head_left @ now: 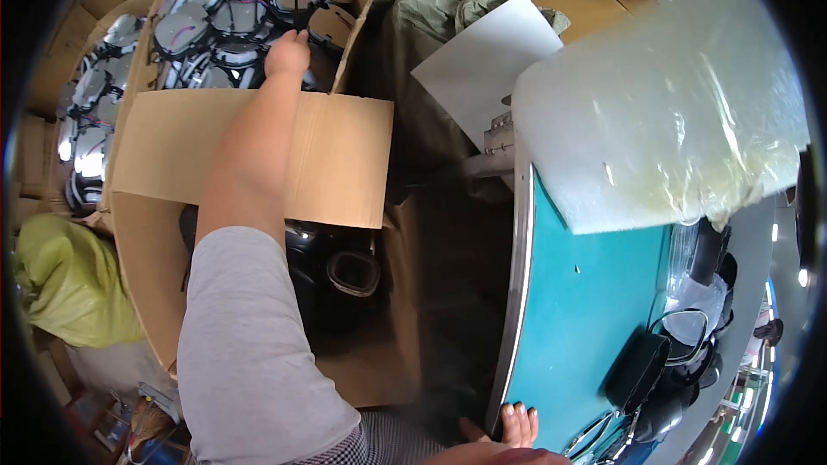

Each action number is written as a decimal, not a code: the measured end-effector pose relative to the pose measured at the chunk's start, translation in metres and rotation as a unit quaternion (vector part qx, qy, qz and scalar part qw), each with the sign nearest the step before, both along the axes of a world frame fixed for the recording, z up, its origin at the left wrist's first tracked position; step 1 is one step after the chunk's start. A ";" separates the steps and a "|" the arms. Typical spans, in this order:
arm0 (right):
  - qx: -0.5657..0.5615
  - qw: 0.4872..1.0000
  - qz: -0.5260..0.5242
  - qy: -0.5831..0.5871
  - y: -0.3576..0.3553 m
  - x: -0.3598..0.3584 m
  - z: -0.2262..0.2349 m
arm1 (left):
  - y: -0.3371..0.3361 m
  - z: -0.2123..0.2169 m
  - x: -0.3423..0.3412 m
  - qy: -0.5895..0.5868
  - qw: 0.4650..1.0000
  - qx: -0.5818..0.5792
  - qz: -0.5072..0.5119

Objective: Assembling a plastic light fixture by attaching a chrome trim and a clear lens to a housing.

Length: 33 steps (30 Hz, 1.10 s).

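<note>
My left hand point(289, 53) reaches over a cardboard flap point(345, 151) into a carton at the upper left. Its fingers are closed at a dark spot among several round grey-faced parts point(237, 15) with black rims and thin wires; whatever they pinch is too small to make out. At the bottom of the view, my right hand point(517, 426) rests over the metal edge of a teal-topped table point(568, 319). Its fingertips lie flat on the top, with the thumb apart beside the edge.
Below the flap, an open carton point(370, 375) holds black parts. A plastic-wrapped white bundle point(655, 112) covers the table's far end. Black parts point(639, 370) and glasses-like frames lie along its right side. A yellow-green sack point(73, 280) and another parts-filled carton point(90, 120) stand left.
</note>
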State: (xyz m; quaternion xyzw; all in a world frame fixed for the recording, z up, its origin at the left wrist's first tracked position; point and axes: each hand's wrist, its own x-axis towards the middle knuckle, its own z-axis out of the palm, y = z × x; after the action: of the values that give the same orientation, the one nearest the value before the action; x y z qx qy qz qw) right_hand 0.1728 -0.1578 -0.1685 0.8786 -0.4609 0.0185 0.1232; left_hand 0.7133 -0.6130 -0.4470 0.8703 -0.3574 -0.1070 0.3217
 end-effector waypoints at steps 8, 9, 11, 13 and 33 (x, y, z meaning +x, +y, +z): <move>0.178 0.979 -0.049 -0.092 -0.031 0.049 0.057 | 0.045 0.145 0.018 0.160 0.920 -0.355 0.046; 0.168 0.978 -0.041 -0.113 -0.029 0.048 0.054 | 0.052 0.183 0.004 0.237 0.896 -0.373 0.034; 0.168 0.977 -0.040 -0.121 -0.030 0.051 0.058 | 0.072 0.240 -0.001 0.294 0.859 -0.420 -0.021; 0.164 0.978 -0.041 -0.122 -0.031 0.050 0.063 | 0.109 0.308 -0.027 0.313 0.836 -0.447 -0.062; 0.486 0.120 0.094 -0.861 0.136 -0.032 0.109 | 0.499 0.516 -0.426 0.759 0.257 -0.251 -0.543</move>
State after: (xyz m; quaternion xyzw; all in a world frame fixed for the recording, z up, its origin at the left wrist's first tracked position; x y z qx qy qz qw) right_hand 0.1407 -0.0215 -0.0598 0.1924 -0.0878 0.5459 -0.8107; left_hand 0.2877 -0.1141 0.0694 -0.1323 -0.3466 -0.7730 0.5147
